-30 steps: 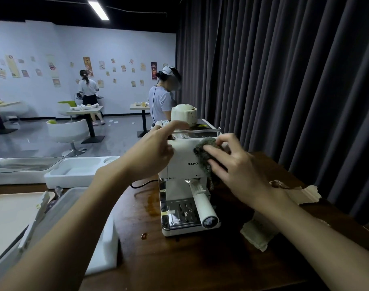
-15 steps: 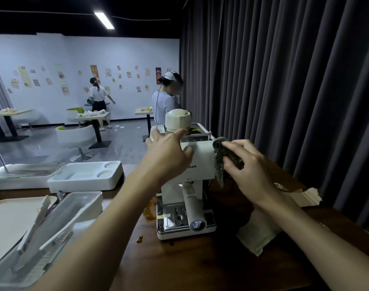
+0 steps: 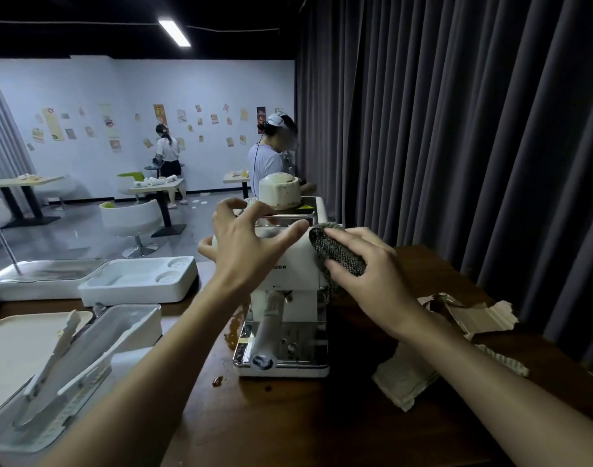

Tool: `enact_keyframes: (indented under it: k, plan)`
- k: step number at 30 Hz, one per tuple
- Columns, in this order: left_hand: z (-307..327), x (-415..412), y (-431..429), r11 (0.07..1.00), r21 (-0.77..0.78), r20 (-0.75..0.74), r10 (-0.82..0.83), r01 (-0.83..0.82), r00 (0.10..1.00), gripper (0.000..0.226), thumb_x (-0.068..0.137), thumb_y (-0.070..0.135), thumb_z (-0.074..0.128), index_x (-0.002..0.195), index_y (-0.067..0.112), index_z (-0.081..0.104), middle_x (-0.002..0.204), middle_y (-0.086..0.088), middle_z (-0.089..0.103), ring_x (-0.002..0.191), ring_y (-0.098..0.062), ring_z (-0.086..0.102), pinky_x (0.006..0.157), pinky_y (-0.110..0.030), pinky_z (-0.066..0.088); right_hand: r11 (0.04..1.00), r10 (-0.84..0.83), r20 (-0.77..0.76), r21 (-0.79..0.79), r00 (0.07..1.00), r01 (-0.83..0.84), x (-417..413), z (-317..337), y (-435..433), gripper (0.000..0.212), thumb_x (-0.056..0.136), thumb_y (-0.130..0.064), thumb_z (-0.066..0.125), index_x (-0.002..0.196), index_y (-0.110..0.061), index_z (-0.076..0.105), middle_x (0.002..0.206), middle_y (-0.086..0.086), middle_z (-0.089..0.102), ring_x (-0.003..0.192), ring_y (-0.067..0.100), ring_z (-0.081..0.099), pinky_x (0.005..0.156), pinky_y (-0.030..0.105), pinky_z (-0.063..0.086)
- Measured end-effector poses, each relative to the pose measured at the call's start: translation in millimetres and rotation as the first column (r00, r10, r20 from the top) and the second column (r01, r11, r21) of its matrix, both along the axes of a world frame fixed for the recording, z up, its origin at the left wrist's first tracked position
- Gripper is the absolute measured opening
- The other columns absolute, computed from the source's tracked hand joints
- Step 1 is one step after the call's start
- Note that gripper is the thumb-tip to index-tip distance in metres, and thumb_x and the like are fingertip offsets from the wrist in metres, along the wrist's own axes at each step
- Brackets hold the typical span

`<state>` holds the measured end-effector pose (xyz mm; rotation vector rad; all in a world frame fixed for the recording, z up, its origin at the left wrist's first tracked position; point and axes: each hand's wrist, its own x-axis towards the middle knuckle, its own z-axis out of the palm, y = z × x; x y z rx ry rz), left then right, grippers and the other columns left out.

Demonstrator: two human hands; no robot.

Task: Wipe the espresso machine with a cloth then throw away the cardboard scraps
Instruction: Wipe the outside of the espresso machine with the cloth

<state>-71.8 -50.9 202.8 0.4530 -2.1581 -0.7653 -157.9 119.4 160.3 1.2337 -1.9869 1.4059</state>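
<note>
Café-style room, small dining tables (image 3: 155, 188), tub chairs (image 3: 131, 219), food posters (image 3: 160, 116) on wall, dark curtain (image 3: 457, 129)

Dark curtain (image 3: 457, 129) right; white postered wall (image 3: 119, 96); ceiling strip light (image 3: 174, 32).
</note>
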Motion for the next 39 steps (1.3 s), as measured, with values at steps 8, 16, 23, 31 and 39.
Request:
enact_keyframes:
  k: [8,16,23,31,39]
  plan:
    - [3.5,10.2,-33.3,0.996,0.036,-0.015,-0.078,0.079,0.997,0.056,0.064,0.093,0.059,0.082,0.04,0.064,0.116,-0.009,0.053,0.121,-0.039,0.049,0.105,-0.072,0.035,0.996,0.081,-0.015,0.039,0.997,-0.08,1.9,0.6,-2.7,0.044,0.085,-0.01,0.072,0.128,-0.016,0.063,0.116,-0.003,0.062,0.109,0.002,0.057,0.093,0.013,0.043]
    - [12.0,31.1,-20.6,0.964,-0.244,0.171,0.152,-0.107,0.973,0.061,0.082,0.084,0.038,0.122,0.042,0.056,0.116,-0.011,0.043,0.126,-0.038,0.036,0.098,-0.045,0.039,0.997,0.044,0.107,-0.071,0.993,-0.037,-23.9,4.1,-10.7,0.04,0.087,-0.01,0.071,0.126,-0.018,0.063,0.112,-0.002,0.063,0.106,0.006,0.06,0.093,0.025,0.05]
    - [12.0,28.0,9.3,0.982,-0.187,0.232,0.06,-0.016,0.971,0.05,0.095,0.064,0.045,0.134,0.033,0.052,0.123,-0.022,0.056,0.132,-0.035,0.035,0.106,-0.047,0.032,0.992,0.051,0.233,-0.128,0.971,-0.021,-52.8,-0.9,-21.4,0.037,0.086,-0.01,0.071,0.121,-0.021,0.066,0.115,0.005,0.064,0.107,0.014,0.063,0.091,0.045,0.055]
    - [6.3,15.4,-5.1,0.986,-0.164,0.032,-0.019,0.024,0.999,0.036,0.088,0.062,0.061,0.076,0.034,0.043,0.074,0.019,0.045,0.094,-0.024,0.049,0.073,-0.036,0.035,0.985,0.049,0.225,-0.175,0.973,-0.01,-52.8,1.0,-26.4,0.034,0.085,-0.012,0.072,0.119,-0.017,0.068,0.106,0.007,0.064,0.101,0.019,0.064,0.087,0.048,0.055]
    - [9.8,15.6,-34.5,0.984,-0.144,-0.001,-0.101,0.1,0.995,0.037,0.088,0.046,0.071,0.068,0.028,0.046,0.065,0.014,0.048,0.058,0.002,0.047,0.053,-0.019,0.033,0.985,-0.017,0.155,-0.167,0.988,0.043,-29.7,2.7,-20.3,0.034,0.086,-0.011,0.071,0.119,-0.017,0.068,0.101,0.002,0.062,0.097,0.011,0.061,0.09,0.035,0.052]
